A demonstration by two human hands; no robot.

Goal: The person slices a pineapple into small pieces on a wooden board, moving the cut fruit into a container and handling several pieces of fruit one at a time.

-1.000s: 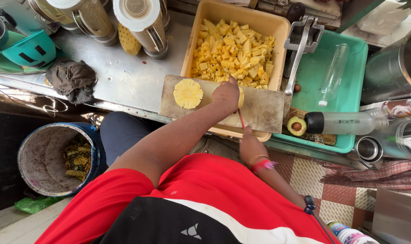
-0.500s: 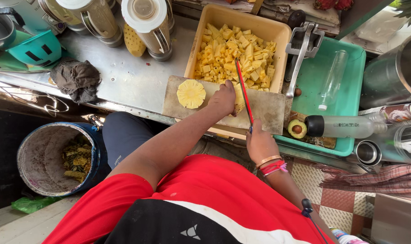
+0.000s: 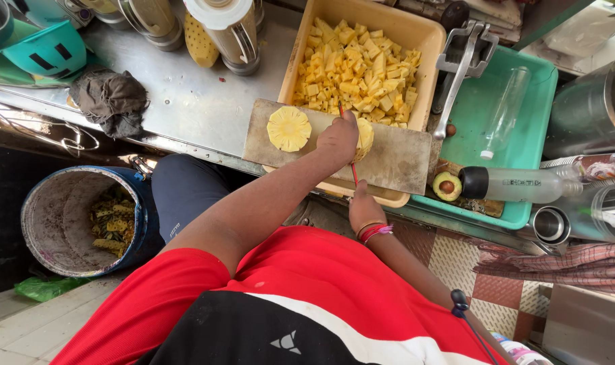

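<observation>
Left hand point(image 3: 339, 138) on pineapple point(image 3: 365, 135), right hand point(image 3: 363, 206) seemingly gripping knife point(image 3: 352, 169).

Steel counter point(image 3: 185, 101): grey rag point(image 3: 111, 100), blender jars point(image 3: 226, 30), green tray point(image 3: 486, 111).

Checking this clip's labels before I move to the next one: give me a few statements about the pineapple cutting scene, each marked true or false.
1. The left hand presses on a pineapple piece on the cutting board. True.
2. The right hand holds a red-handled knife. True.
3. The beige tub behind the board is empty. False: it is filled with yellow pineapple chunks.
4. A round pineapple slice lies flat on the board, to the left of the left hand. True.
5. The blue bucket on the floor holds clean water. False: it holds pineapple peel scraps.
6. The halved avocado sits on the cutting board. False: it lies in the green tray.
</observation>
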